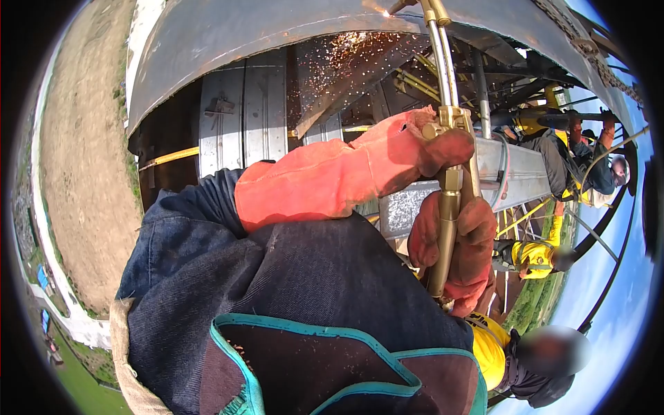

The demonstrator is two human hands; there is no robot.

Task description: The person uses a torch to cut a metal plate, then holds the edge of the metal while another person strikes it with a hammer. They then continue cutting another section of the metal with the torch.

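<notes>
A brass cutting torch (448, 207) runs up the right middle of the view, its tubes leading to a bent tip at the top edge. A small bright flame glows at the tip against a large curved steel plate (228, 55), with orange sparks (353, 55) spraying beneath. My left hand (446, 145), in a red leather gauntlet, is closed around the torch's valve section. Closer to me, my right hand (474, 238), in a matching glove, is wrapped round the lower handle. My denim jacket (297, 270) and dark, teal-edged apron (304, 366) fill the bottom.
Grey metal beams (242, 111) and yellow bars (169, 158) lie below the plate. A chain (588, 45) hangs upper right. Co-workers in yellow are on the structure at right, one person (487, 349) very near my right side. Ground far below (83, 138) shows at left.
</notes>
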